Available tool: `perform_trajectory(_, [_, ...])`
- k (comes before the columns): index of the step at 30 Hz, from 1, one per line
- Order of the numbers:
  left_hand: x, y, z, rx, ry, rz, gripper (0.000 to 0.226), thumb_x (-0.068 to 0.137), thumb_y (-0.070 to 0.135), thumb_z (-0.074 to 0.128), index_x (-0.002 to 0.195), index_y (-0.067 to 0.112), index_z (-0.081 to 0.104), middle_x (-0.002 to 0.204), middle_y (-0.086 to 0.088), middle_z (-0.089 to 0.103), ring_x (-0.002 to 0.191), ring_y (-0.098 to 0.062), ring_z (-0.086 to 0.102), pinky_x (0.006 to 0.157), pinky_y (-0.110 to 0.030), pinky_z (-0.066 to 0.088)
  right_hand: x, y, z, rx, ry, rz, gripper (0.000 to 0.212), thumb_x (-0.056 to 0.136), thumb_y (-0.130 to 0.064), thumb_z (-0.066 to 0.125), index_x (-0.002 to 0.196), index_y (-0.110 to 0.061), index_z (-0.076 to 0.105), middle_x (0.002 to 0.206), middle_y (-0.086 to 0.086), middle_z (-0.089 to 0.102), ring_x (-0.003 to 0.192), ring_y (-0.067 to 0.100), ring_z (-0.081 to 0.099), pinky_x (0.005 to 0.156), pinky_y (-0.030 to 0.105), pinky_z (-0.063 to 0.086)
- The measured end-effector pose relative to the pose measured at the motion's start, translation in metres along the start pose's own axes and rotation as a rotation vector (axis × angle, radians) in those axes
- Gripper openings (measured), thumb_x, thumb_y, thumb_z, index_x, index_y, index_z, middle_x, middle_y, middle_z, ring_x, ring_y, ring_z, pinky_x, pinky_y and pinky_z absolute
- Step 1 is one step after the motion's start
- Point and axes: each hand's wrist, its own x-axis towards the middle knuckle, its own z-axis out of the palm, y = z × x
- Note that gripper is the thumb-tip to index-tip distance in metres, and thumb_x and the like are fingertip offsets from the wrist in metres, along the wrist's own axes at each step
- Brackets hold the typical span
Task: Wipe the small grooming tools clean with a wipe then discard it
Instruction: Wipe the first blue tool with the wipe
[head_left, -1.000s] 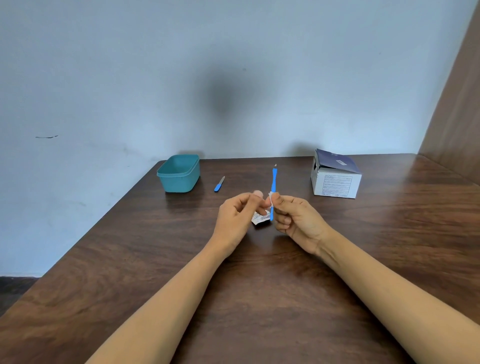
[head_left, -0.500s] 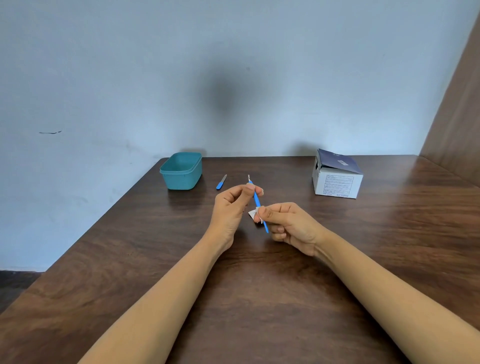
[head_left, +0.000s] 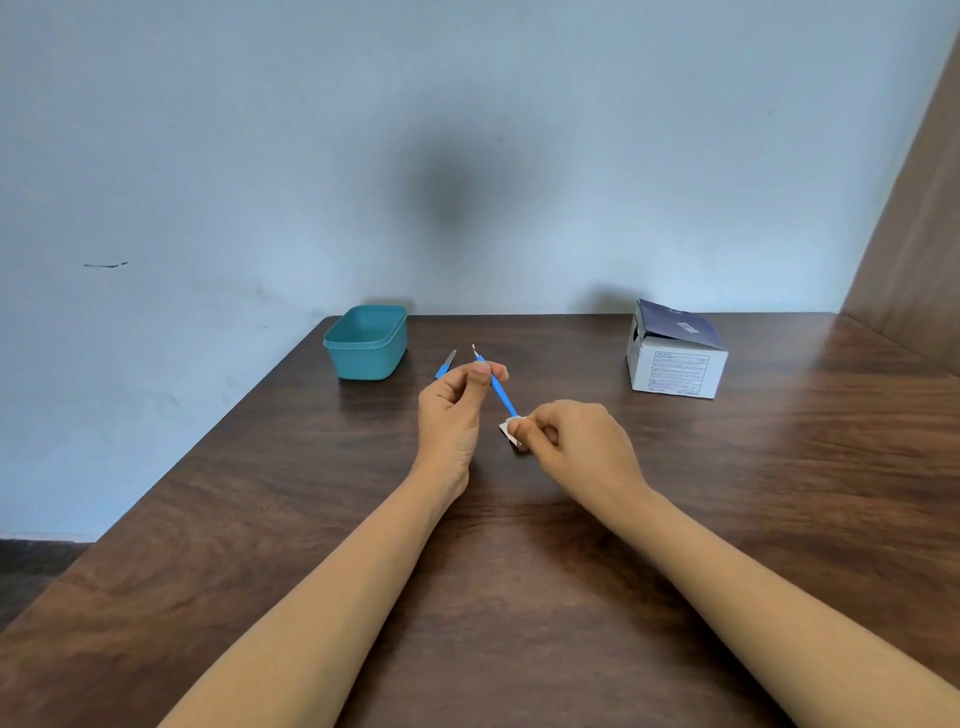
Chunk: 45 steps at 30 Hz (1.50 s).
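My left hand (head_left: 454, 410) pinches a thin blue-handled grooming tool (head_left: 500, 391) near its metal tip, which points up and away. My right hand (head_left: 576, 441) holds a small white wipe (head_left: 511, 432) folded around the tool's lower end. The tool slants from upper left to lower right between the two hands, above the table. A second small blue-handled tool (head_left: 445, 365) lies on the table just behind my left hand, partly hidden by my fingers.
A teal plastic tub (head_left: 366, 343) stands at the back left of the dark wooden table (head_left: 519, 571). A white and dark blue cardboard box (head_left: 675, 358), lid open, sits at the back right. A wooden panel rises along the right side.
The tool has tilted from upright to slanting left. My left hand has shifted to the tip end, and my right hand with the wipe has slid down to the lower end.
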Motion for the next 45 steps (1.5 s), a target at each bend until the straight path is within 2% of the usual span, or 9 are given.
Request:
perform_trajectory(8, [0.001, 0.005, -0.001, -0.110, -0.014, -0.113, 0.023, 0.098, 0.018, 0.050, 0.084, 0.018, 0.069, 0.077, 0.009, 0.072, 0.073, -0.004, 0.054, 0.062, -0.021, 0.035, 0.002, 0.003, -0.006, 1.107, -0.428, 0.391, 0.031, 0.095, -0.031, 0.054, 0.074, -0.010, 0.064, 0.049, -0.013, 0.040, 0.041, 0.002, 0.026, 0.045, 0.014, 0.022])
perform_trajectory(11, [0.002, 0.007, -0.001, -0.156, -0.031, -0.130, 0.023, 0.097, 0.018, 0.050, 0.083, 0.017, 0.069, 0.075, 0.008, 0.072, 0.072, -0.004, 0.055, 0.062, -0.022, 0.036, 0.003, 0.004, -0.007, 1.302, -0.541, 0.538, 0.024, 0.093, -0.026, 0.055, 0.077, -0.009, 0.062, 0.050, -0.011, 0.039, 0.039, 0.002, 0.026, 0.042, 0.012, 0.023])
perform_trajectory(16, [0.001, 0.005, -0.002, -0.088, -0.029, -0.120, 0.023, 0.097, 0.021, 0.051, 0.083, 0.017, 0.069, 0.077, 0.009, 0.071, 0.073, -0.002, 0.056, 0.064, -0.022, 0.037, -0.001, -0.002, -0.016, 0.926, -0.426, 0.287, 0.019, 0.086, -0.017, 0.065, 0.079, 0.000, 0.068, 0.049, -0.014, 0.053, 0.040, 0.002, 0.035, 0.045, 0.009, 0.027])
perform_trajectory(19, [-0.001, 0.005, -0.002, -0.036, -0.007, -0.096, 0.024, 0.097, 0.020, 0.050, 0.084, 0.015, 0.069, 0.081, 0.005, 0.070, 0.065, 0.006, 0.058, 0.067, -0.020, 0.041, 0.001, 0.000, -0.014, 0.570, -0.214, 0.144, 0.031, 0.080, -0.018, 0.075, 0.074, 0.011, 0.066, 0.038, -0.015, 0.037, 0.043, -0.002, 0.044, 0.057, 0.008, 0.036])
perform_trajectory(24, [-0.005, 0.006, 0.000, -0.018, 0.005, -0.075, 0.024, 0.098, 0.018, 0.049, 0.087, 0.007, 0.067, 0.084, 0.002, 0.067, 0.066, 0.010, 0.058, 0.082, -0.035, 0.047, 0.001, 0.003, -0.006, 0.201, -0.069, 0.085, 0.020, 0.072, -0.038, 0.078, 0.066, -0.021, 0.070, 0.042, -0.008, 0.040, 0.048, 0.011, 0.037, 0.054, 0.028, 0.034])
perform_trajectory(29, [-0.002, 0.007, -0.003, -0.086, 0.083, -0.061, 0.023, 0.098, 0.017, 0.050, 0.083, 0.012, 0.067, 0.084, 0.003, 0.067, 0.070, 0.008, 0.059, 0.078, -0.021, 0.040, -0.003, -0.010, -0.004, -0.058, 0.012, 0.047, 0.027, 0.085, -0.048, 0.062, 0.078, -0.023, 0.071, 0.055, -0.014, 0.037, 0.073, 0.020, 0.055, 0.062, 0.028, 0.032])
perform_trajectory(36, [0.023, 0.015, -0.031, -0.131, 0.292, -0.053, 0.025, 0.098, 0.022, 0.052, 0.080, 0.016, 0.069, 0.084, 0.002, 0.067, 0.056, 0.007, 0.053, 0.069, -0.014, 0.039, -0.002, -0.008, 0.012, 0.438, 0.076, 0.099, 0.032, 0.084, -0.038, 0.069, 0.056, -0.024, 0.065, 0.045, -0.008, 0.039, 0.056, 0.017, 0.052, 0.060, 0.027, 0.044])
perform_trajectory(41, [0.057, 0.024, -0.062, 0.010, 0.370, -0.059, 0.023, 0.096, 0.027, 0.055, 0.086, 0.013, 0.072, 0.086, 0.008, 0.069, 0.080, 0.006, 0.062, 0.070, -0.002, 0.041, 0.010, -0.019, 0.025, 0.611, 0.046, 0.058, 0.030, 0.085, -0.038, 0.069, 0.061, -0.020, 0.069, 0.049, -0.006, 0.035, 0.052, 0.009, 0.037, 0.062, 0.025, 0.042])
perform_trajectory(45, [0.095, 0.042, -0.089, 0.238, 0.358, -0.021, 0.025, 0.095, 0.031, 0.055, 0.077, 0.021, 0.071, 0.082, 0.008, 0.068, 0.081, -0.001, 0.058, 0.067, -0.008, 0.041, 0.029, -0.031, 0.045, 0.735, 0.008, 0.127, 0.030, 0.083, -0.041, 0.069, 0.063, -0.017, 0.071, 0.065, 0.002, 0.067, 0.079, 0.011, 0.068, 0.081, 0.034, 0.051])
